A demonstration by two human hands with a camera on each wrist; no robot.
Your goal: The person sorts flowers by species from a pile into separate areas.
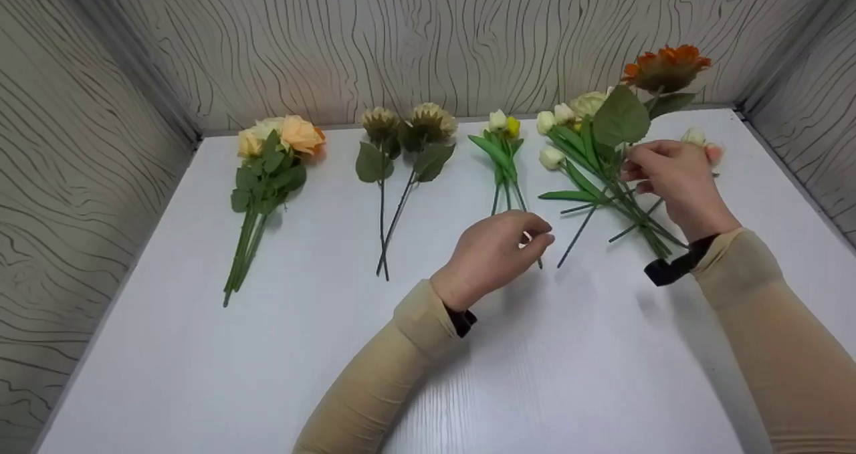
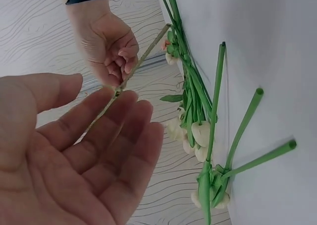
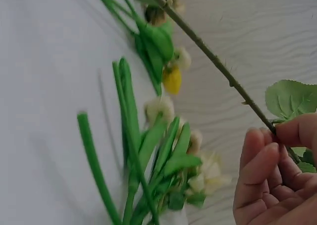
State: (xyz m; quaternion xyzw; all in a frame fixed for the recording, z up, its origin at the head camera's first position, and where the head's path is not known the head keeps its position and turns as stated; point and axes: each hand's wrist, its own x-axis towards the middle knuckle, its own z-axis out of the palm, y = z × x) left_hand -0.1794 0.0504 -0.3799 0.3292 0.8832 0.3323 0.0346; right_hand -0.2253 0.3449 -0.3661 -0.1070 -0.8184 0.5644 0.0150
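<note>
My right hand (image 1: 682, 180) pinches the stem (image 3: 213, 61) of an artificial orange flower (image 1: 669, 69) between thumb and fingertips. The bloom faces away, and broad green leaves (image 1: 620, 116) spread just under it. This flower is held up over a loose pile of white tulips (image 1: 552, 158) and other stems at the right of the table. My left hand (image 1: 498, 257) hovers over the lower stems of a small tulip bunch (image 1: 501, 153) with one yellow bloom. Its fingers are loosely bent with nothing in them; the left wrist view shows the bare palm.
Peach and orange roses (image 1: 267, 166) lie bunched on the white table (image 1: 221, 374) at far left. Two pale flowers (image 1: 404, 140) with crossed stems lie right of them. Patterned panels (image 1: 414, 39) wall the back and sides. A pink bloom (image 1: 714, 153) shows behind my right hand.
</note>
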